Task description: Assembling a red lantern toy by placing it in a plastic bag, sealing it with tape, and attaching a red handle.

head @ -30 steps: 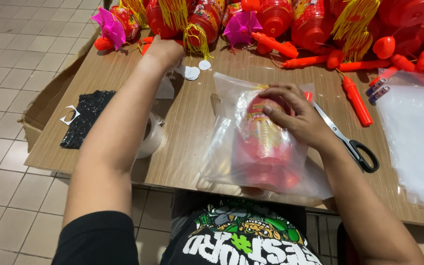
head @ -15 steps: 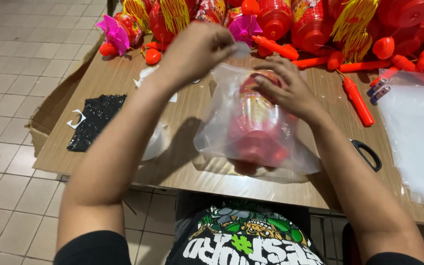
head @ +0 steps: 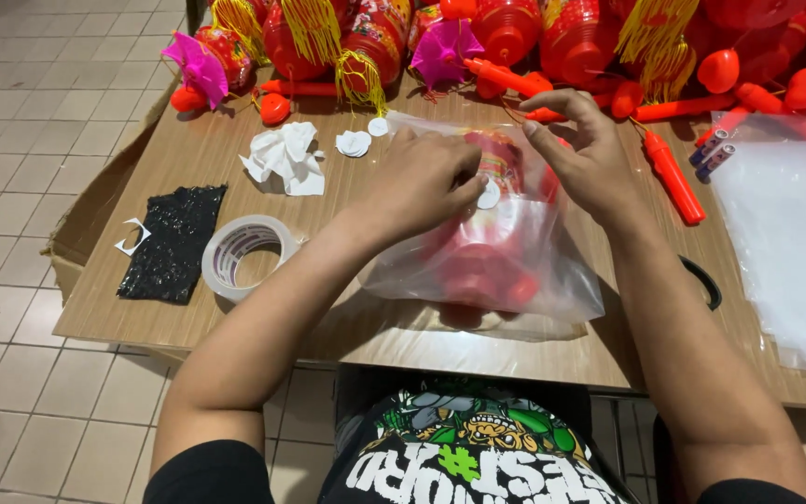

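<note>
At the near edge of the tabletop [head: 235, 149], about the middle, a clear plastic bag [head: 552, 280] lies with a red lantern [head: 482, 252] inside it. Both hands work at the bag's far, open end. The left hand [head: 422, 182] rests on top of the bag, its fingers [head: 473, 187] pinched on a small white round sticker [head: 489, 194] that sits against the plastic. The right hand [head: 585, 154] is just beside it, fingers curled and gripping the bag's upper edge, thumb and forefinger close together.

To the left of the bag, near the front edge, a roll of clear tape [head: 244, 254] lies flat, and beside it, closer to the left edge, a black glittery sheet [head: 174, 241] with a small white scrap [head: 131, 239] touching its left side. Further in, a crumpled white paper [head: 284, 159] lies left of the left hand, with a few more white round stickers [head: 356, 142] just behind it.

On the right side a stack of clear bags [head: 785, 243] covers the tabletop, and a black scissor handle [head: 704, 280] shows past the right forearm. A red stick [head: 673, 175] lies between the right hand and the stack, with small batteries [head: 713, 149] near it.

Along the far edge stands a crowded row of red lanterns [head: 515, 33] with yellow tassels [head: 314, 28] and pink paper pieces [head: 200, 67].
</note>
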